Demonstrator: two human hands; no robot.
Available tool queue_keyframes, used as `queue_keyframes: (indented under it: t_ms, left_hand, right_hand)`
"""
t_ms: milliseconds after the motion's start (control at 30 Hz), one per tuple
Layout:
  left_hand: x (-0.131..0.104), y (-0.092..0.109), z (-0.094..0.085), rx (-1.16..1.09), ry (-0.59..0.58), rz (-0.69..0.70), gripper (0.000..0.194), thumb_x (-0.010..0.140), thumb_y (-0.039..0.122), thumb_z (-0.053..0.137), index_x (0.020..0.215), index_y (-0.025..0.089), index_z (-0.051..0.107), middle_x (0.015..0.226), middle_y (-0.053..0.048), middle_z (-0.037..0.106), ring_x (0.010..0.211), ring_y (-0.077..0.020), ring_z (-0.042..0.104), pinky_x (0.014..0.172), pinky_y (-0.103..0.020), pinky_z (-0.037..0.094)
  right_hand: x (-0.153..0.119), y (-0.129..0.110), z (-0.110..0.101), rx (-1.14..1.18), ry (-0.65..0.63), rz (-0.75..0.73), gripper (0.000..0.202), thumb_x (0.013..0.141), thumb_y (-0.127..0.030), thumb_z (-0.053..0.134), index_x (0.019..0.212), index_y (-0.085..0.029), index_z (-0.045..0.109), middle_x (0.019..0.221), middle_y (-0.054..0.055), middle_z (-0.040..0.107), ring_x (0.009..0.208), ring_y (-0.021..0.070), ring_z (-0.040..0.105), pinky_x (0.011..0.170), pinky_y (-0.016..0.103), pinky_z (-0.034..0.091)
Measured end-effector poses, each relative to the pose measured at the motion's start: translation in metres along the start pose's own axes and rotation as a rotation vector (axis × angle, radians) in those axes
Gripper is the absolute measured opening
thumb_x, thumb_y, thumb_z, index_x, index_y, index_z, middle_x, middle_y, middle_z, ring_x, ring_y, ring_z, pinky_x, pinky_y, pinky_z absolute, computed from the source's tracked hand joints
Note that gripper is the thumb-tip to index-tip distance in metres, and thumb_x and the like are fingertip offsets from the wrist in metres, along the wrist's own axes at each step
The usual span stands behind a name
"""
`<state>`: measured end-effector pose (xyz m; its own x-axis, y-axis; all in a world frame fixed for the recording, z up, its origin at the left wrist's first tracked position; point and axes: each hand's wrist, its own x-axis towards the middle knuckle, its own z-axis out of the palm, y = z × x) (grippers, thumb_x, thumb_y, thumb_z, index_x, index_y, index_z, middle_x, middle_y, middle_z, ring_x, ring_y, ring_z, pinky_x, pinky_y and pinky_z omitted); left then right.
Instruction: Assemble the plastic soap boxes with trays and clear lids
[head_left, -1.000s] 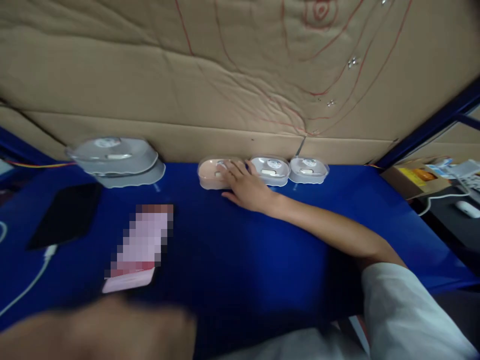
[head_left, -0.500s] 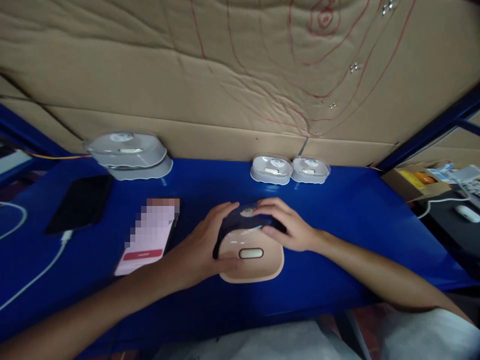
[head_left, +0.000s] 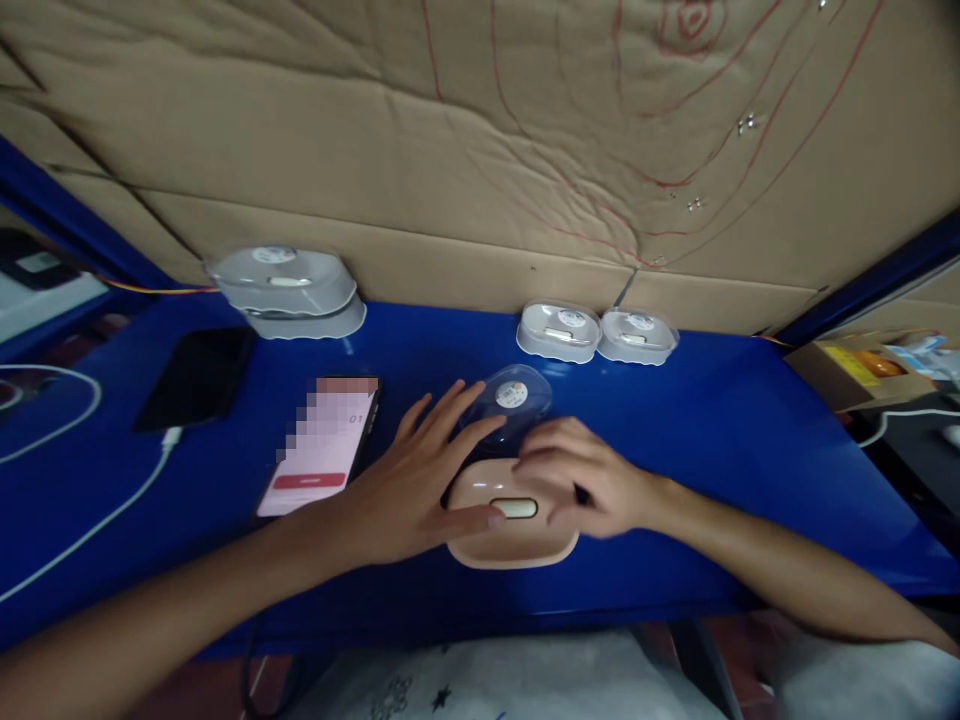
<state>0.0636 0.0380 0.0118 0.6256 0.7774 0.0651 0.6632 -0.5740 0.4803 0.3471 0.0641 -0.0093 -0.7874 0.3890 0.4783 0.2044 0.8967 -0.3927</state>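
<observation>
Clear oval plastic lid [head_left: 517, 404] shifted behind peach oval plastic box [head_left: 517, 535], likely uncovered | our left hand [head_left: 420, 485] splayed | right hand [head_left: 596, 475] curled, grip unclear

The rounded peach dish [head_left: 514, 545] — pale oval [head_left: 519, 508] in its middle — sits nearer the table's [head_left: 720, 430] front edge; behind it, a clear lid [head_left: 526, 416] with round sticker [head_left: 512, 394].

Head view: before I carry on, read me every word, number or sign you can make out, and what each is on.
"01": on the phone, beside the pixelated patch.
Red bar on its screen: too small to read.
Round label on the clear lid: too blurred to read.
Stickers on the grey boxes: too small to read.
</observation>
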Motion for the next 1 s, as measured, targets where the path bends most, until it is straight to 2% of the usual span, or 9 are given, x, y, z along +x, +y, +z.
queue_keyframes:
  t_ms: [100,167,333,400,500,633,767,867,1000]
  left_hand:
    - [-0.004,0.006,-0.007,-0.103,-0.041,0.195,0.093,0.085,0.077,0.071,0.159,0.025,0.045,0.16,-0.019,0.051,0.148,-0.0412,0.048,0.122,-0.06,0.04]
    - [-0.007,0.009,-0.009,-0.123,-0.088,0.264,0.103,0.077,0.076,0.08,0.16,0.029,0.042,0.154,-0.016,0.057,0.141,-0.0385,0.056,0.117,-0.055,0.047]
    - [-0.008,0.01,-0.002,-0.052,-0.102,0.194,0.096,0.075,0.042,0.093,0.157,0.038,0.044,0.159,-0.01,0.054,0.144,-0.0371,0.055,0.119,-0.054,0.046]
    - [-0.007,0.007,0.0,-0.1,-0.068,0.181,0.088,0.078,0.029,0.087,0.155,0.036,0.046,0.158,-0.009,0.055,0.145,-0.0352,0.055,0.121,-0.052,0.045]
    - [-0.004,0.002,0.0,-0.229,-0.004,0.119,0.091,0.081,0.034,0.085,0.159,0.032,0.039,0.16,-0.012,0.051,0.144,-0.0358,0.056,0.119,-0.049,0.049]
    - [-0.004,-0.003,0.003,-0.26,0.067,0.048,0.107,0.082,0.048,0.087,0.166,0.031,0.022,0.168,-0.018,0.04,0.149,-0.0397,0.051,0.121,-0.052,0.048]
    - [-0.008,-0.001,0.012,-0.138,-0.006,0.046,0.11,0.081,0.052,0.088,0.168,0.034,0.022,0.172,-0.016,0.038,0.151,-0.0438,0.048,0.121,-0.059,0.047]
    - [-0.012,0.003,0.013,-0.062,-0.077,0.036,0.095,0.087,0.043,0.082,0.166,0.034,0.03,0.168,-0.013,0.045,0.148,-0.0401,0.052,0.118,-0.058,0.049]
    - [-0.013,0.004,0.006,0.039,-0.072,0.097,0.052,0.093,0.026,0.07,0.144,0.032,0.061,0.164,-0.007,0.051,0.143,-0.0357,0.055,0.118,-0.054,0.048]
  right_hand:
    - [0.0,-0.013,0.006,-0.072,-0.096,-0.085,0.054,0.1,-0.061,0.064,0.136,-0.02,0.067,0.131,0.013,0.07,0.127,0.0288,0.061,0.107,0.046,0.048]
    - [-0.001,-0.014,0.008,-0.158,-0.094,-0.111,0.053,0.1,-0.059,0.065,0.138,-0.022,0.068,0.132,0.013,0.07,0.131,0.03,0.059,0.109,0.047,0.046]
    - [-0.005,-0.01,0.013,-0.304,-0.125,-0.179,0.075,0.095,-0.072,0.064,0.14,-0.013,0.067,0.144,0.021,0.065,0.144,0.0372,0.052,0.119,0.056,0.04]
    - [-0.006,-0.009,0.016,-0.278,-0.128,-0.16,0.066,0.1,-0.064,0.062,0.143,-0.013,0.065,0.143,0.019,0.067,0.144,0.035,0.052,0.119,0.054,0.042]
    - [-0.003,-0.005,0.014,-0.1,-0.079,-0.114,0.055,0.103,-0.05,0.064,0.144,-0.014,0.064,0.14,0.018,0.067,0.139,0.0295,0.058,0.113,0.047,0.049]
    - [-0.004,0.01,-0.013,0.06,0.06,-0.029,0.045,0.099,-0.044,0.071,0.132,-0.015,0.072,0.14,0.019,0.063,0.134,0.0292,0.063,0.109,0.044,0.055]
    - [-0.022,0.02,-0.055,-0.03,-0.015,0.132,0.039,0.095,-0.035,0.075,0.132,-0.022,0.072,0.142,0.015,0.064,0.135,0.0306,0.062,0.111,0.048,0.054]
    - [-0.045,0.027,-0.073,-0.159,-0.087,0.252,0.045,0.094,-0.029,0.073,0.139,-0.024,0.067,0.147,0.015,0.062,0.141,0.0323,0.058,0.116,0.056,0.05]
    - [-0.06,0.036,-0.077,-0.269,-0.152,0.365,0.046,0.093,-0.028,0.073,0.138,-0.026,0.063,0.145,0.013,0.066,0.142,0.0336,0.059,0.129,0.072,0.02]
